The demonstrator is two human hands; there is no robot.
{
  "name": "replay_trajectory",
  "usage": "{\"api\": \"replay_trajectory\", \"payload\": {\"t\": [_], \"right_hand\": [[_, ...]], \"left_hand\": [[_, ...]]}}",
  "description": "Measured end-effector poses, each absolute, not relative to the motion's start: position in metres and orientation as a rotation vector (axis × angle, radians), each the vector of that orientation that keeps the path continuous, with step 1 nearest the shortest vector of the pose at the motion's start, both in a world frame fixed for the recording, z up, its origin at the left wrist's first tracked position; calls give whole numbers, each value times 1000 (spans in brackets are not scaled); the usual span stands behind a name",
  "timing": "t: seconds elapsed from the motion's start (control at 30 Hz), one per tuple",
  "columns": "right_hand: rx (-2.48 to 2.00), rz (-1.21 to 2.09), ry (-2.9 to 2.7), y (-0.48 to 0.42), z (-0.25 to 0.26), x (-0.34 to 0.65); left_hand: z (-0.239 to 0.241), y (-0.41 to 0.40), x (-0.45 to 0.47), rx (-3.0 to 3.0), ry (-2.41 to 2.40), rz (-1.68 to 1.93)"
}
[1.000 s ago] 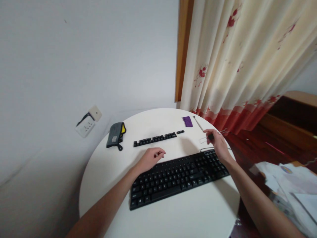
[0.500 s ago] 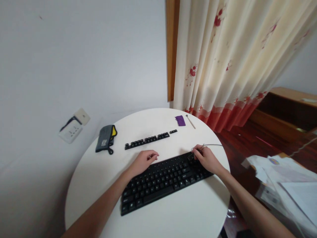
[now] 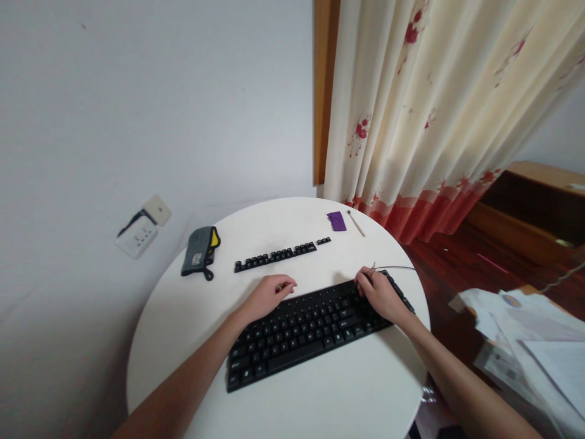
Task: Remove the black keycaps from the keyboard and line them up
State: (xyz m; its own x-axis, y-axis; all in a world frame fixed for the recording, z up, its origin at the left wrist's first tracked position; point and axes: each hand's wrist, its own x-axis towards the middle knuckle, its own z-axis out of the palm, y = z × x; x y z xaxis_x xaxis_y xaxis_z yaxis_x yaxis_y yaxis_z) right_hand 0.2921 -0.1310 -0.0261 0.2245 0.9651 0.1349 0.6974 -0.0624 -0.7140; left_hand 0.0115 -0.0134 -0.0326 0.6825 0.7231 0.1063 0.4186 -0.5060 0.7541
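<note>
A black keyboard [image 3: 292, 347] lies at a slant on the round white table [image 3: 315, 396], with a thin cable at its far right. My left hand [image 3: 270, 295] rests at the keyboard's far edge, its fingers loosely bent, a gap at the thumb, and nothing seen in them. Over the right end of the keys, my right hand [image 3: 379, 294] is closed in a pinch. Fine wire ends show above its knuckles, like those of a wire keycap puller, mostly hidden by the fingers. Beyond the keyboard, several loose black keycaps [image 3: 276, 255] stand in a row.
A grey pouch [image 3: 197, 251] with a yellow patch sits at the table's left. Toward the back right lie a purple cloth [image 3: 337, 221] and a small brush [image 3: 356, 224]. Wall sockets [image 3: 137, 236] are at left, a curtain [image 3: 425, 134] behind, papers [image 3: 539, 329] at right.
The view has shifted slightly, so everything sits a little further right. My right hand has turned a little over the keys, and the wire loop at its fingertips is now less visible. My left hand stays put.
</note>
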Motion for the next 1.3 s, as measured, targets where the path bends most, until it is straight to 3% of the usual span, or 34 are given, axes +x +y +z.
{"api": "replay_trajectory", "payload": {"t": [0.3,0.63,0.97,1.3], "right_hand": [[-1633,692,-1360,-126,-23,293],[-1278,772,-1550,-91,14,206],[-1183,979,-1320,-79,-22,185],[-1277,900,-1240,-82,-29,186]], "left_hand": [[-27,-13,11,2206,872,575],[-18,-26,15,2043,722,866],[-29,-22,13,2148,797,1024],[-25,-28,17,2196,695,1048]]}}
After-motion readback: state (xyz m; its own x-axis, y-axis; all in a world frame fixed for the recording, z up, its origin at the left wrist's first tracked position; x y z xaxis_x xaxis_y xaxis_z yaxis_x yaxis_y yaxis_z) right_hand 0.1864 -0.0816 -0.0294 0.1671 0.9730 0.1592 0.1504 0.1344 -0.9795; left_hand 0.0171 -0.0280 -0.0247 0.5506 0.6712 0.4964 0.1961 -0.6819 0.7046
